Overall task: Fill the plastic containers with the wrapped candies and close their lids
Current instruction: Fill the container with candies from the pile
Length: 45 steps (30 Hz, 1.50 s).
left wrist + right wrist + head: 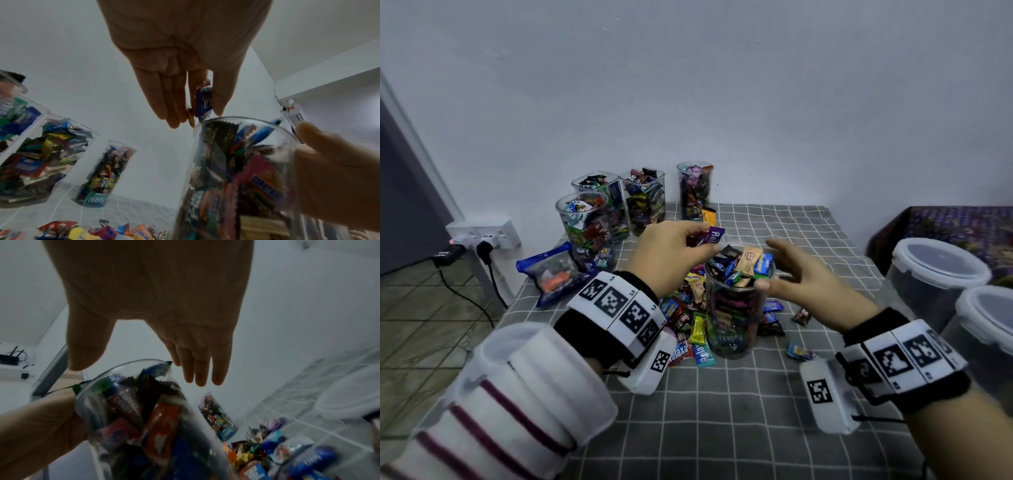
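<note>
Your left hand [671, 253] is up over the near side of the tall clear container [736, 308], and the purple candy [714, 235] in its grip hangs just above and to the left of the rim, long axis roughly upright in the left wrist view, thumb on one side and fingertips [174, 116] on the other. So the drop point lies a touch to your right and down: that's the relation to watch, because the container is already heaped, with wrappers standing proud of the mouth. There looks to be a second, darker candy tucked behind the purple one in that same pinch, though it's too hidden to be sure. Your right hand [804, 277] is the nearer one to the container itself, fingers spread wide and relaxed beside the rim on the right; the thumb seems close to the wall, but whether it touches I can't tell. It holds nothing. Loose wrapped candies [688, 322] lie on the table [756, 428] around the container's base, on the left side mostly. Four other filled containers [589, 226] stand at the back, no lids on them yet.
</note>
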Motion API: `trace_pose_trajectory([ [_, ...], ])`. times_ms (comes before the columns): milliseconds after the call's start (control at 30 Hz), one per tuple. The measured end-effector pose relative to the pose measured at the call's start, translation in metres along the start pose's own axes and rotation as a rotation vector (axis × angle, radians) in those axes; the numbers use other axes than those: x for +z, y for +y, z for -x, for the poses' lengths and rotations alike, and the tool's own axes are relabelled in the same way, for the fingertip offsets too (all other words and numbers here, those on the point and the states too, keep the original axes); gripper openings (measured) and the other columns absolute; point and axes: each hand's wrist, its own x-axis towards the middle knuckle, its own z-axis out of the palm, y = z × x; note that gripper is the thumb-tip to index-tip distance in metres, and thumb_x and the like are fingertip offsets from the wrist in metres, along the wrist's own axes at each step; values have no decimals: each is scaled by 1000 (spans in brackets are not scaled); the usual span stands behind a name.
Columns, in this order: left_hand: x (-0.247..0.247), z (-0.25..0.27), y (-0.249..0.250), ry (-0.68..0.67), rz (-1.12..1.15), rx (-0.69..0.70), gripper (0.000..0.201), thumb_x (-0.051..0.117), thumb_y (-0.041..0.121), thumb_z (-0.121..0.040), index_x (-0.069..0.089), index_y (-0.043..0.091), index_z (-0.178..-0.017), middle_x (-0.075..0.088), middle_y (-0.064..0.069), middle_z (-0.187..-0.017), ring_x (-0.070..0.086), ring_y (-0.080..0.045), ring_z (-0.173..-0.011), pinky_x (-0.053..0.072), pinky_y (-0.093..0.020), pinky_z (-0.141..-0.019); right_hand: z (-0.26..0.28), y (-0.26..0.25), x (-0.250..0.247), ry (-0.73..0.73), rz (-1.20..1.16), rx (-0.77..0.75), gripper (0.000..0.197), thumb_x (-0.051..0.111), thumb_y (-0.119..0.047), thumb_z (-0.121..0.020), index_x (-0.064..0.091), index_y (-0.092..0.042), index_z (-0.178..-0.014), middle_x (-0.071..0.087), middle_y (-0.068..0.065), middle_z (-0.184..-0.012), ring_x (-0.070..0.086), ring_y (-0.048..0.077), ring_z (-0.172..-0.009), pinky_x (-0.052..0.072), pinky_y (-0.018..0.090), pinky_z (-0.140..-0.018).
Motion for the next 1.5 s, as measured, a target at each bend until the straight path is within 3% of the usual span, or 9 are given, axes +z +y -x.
trace_pose_trajectory([
  [133,2,-1,0,-11,-79,-26,33,65,40,-84,72,19,-108,72,-1,-95,64,-15,-91,49,-31,-83,3,5,8,-102,-156,-16,76,78,-34,-62,42,-27,-129,60,-11,-122,55,-2,-114,47,17,-88],
  [267,3,-1,-6,-44,-140,-80,33,61,40,-88,71,9,-93,68,-3,-79,59,-20,-78,42,-33,-70,3,10,18,-124,-200,-47,75,80,-35,-58,45,-30,-124,62,-9,-122,56,4,-117,47,24,-96],
  [400,2,0,-7,-33,-51,-116,34,64,36,-86,68,19,-115,69,4,-109,61,-11,-102,45,-27,-93,2,10,20,-96,-182,-63,71,80,-30,-60,46,-31,-123,62,-8,-121,56,2,-114,47,30,-98],
  [633,6,0,-3,-22,-57,-57,18,62,32,-88,74,23,-98,73,2,-91,63,-9,-86,49,-28,-84,3,13,22,-77,-204,-64,73,75,-19,-65,44,-21,-132,60,-4,-126,55,6,-118,48,23,-94],
  [833,15,5,5,-128,148,-1,46,66,44,-80,59,33,-124,61,9,-121,56,-6,-109,47,-31,-95,5,13,26,-49,-137,-77,74,72,-23,-69,41,-19,-136,60,-4,-126,54,6,-119,48,23,-95],
  [1000,23,2,10,-136,18,156,19,69,27,-82,74,25,-101,63,11,-120,56,-3,-109,39,-19,-95,11,13,31,14,-70,-83,86,74,-47,-63,40,-25,-139,59,-8,-127,54,8,-119,47,38,-99],
  [1133,25,1,8,-197,-124,207,19,64,36,-86,74,30,-100,59,13,-128,55,-6,-114,39,-27,-99,14,16,31,16,-43,-56,73,74,-46,-65,45,-33,-131,62,-10,-121,58,6,-112,47,40,-99],
  [1233,25,7,2,-166,-52,197,43,50,60,-81,68,36,-111,54,14,-134,50,-4,-120,38,-30,-101,20,13,31,7,84,-25,67,71,-49,-67,40,-46,-127,58,-15,-123,55,5,-115,46,41,-99],
  [1500,34,23,-20,-273,263,-55,131,55,93,-38,18,32,-148,37,6,-148,38,-8,-132,30,-38,-112,57,13,40,11,370,51,64,69,-34,-82,39,-19,-137,49,-1,-134,44,14,-125,32,26,-104],
])
